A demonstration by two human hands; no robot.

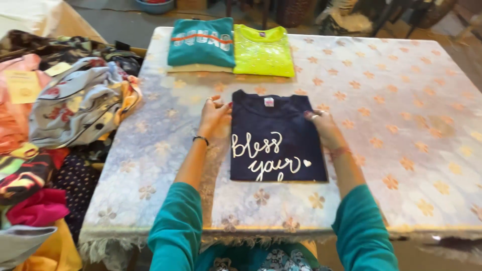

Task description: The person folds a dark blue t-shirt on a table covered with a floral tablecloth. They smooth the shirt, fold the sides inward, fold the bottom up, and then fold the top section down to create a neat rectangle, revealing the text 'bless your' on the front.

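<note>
A folded navy shirt (277,135) is lying in the middle of the tabletop (401,125), white script and a small heart showing on its front, its collar tag pointing to 12 o'clock. The left hand (214,116) is sitting at the shirt's 10 o'clock corner, fingers curled and pinching the folded edge there; a dark band is circling that wrist. The right hand (325,126) is resting at the 2 o'clock corner, fingers bent down onto the cloth and gripping its edge — whether anything is caught under the palm cannot be told. Both forearms are coming in from 6 o'clock in teal sleeves, so the shirt is lying between the hands.

At 12 o'clock from it, near the far edge, a folded teal shirt (202,42) is lying on top of a pale yellow one, touching a folded neon shirt (263,51) at its 3 o'clock side.

The tabletop is wearing a pale cloth with orange flowers and a fringe at the near edge. At 9 o'clock, off the cloth, a pile of clothes (60,125) is heaped up — mixed prints, pink, orange. Bare floor is showing beyond the far edge.
</note>
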